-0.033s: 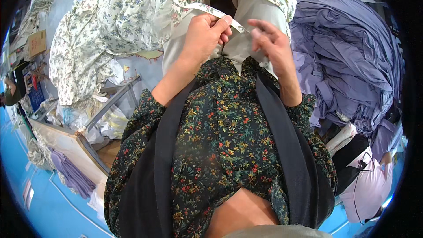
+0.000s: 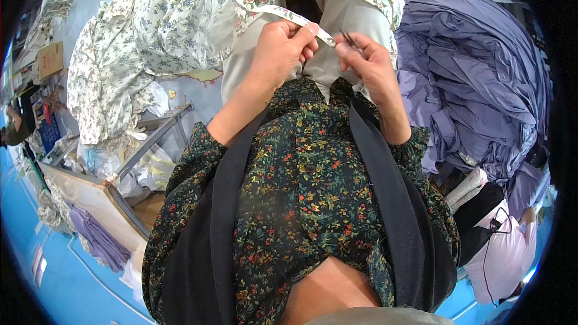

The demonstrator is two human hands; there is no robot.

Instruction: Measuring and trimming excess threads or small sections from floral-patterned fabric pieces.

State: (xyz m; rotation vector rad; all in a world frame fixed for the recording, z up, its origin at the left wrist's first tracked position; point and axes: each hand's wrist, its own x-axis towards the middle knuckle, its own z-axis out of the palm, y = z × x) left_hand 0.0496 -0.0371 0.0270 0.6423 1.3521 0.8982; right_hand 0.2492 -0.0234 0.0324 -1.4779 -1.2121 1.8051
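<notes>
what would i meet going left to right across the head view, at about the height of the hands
Cardboard box, pale floral cloth heap, left hand, right hand, purple-grey fabric pile.

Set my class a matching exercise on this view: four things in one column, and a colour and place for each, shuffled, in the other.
Things:
1. Fabric strip
2. Crumpled fabric heap
3. Cardboard box
4. Button-front shirt

Colours and places:
A. Brown, near the picture's left edge
B. White with a flower print, pinched in the left hand
C. Black with small red and yellow flowers, worn by the person
D. Dusky purple, at the person's right

Pairs: 1-B, 2-D, 3-A, 4-C
</notes>
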